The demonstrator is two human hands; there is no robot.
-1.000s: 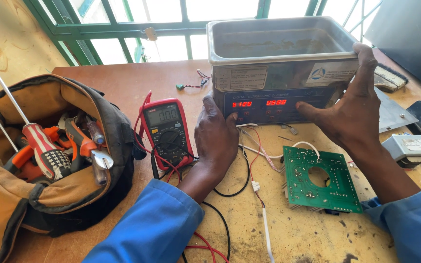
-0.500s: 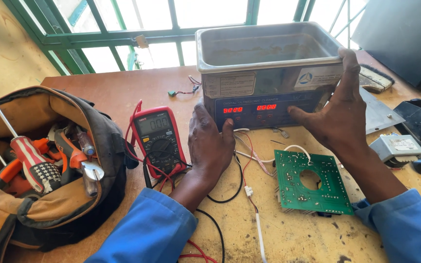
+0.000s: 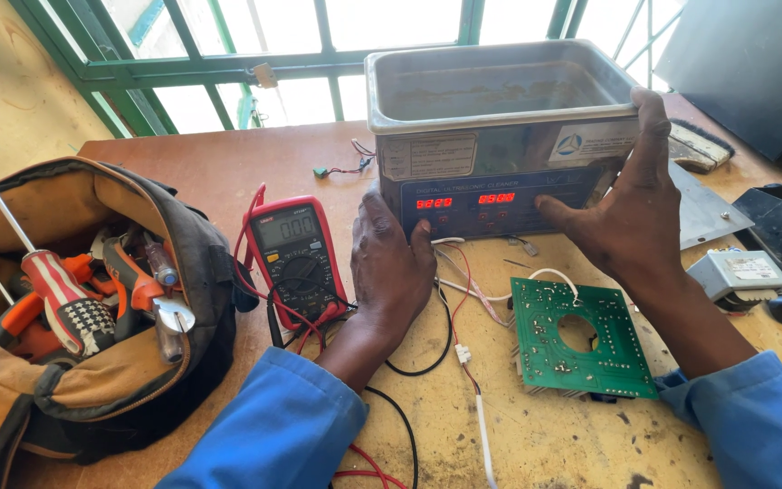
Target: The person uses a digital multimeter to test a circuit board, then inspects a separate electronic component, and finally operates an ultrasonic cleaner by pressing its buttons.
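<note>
We hold the steel cleaning tank (image 3: 500,136), which stands on the table (image 3: 183,172) before the window. Our left hand (image 3: 391,267) lies flat, fingers together, against its front lower corner; our right hand (image 3: 622,213) is spread around its other corner. A green circuit board (image 3: 581,340) lies just in front of the tank.

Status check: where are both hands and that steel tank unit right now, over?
Left hand at steel tank unit front corner. Right hand grips its right side. Green circuit board and multimeter lie close.
</note>
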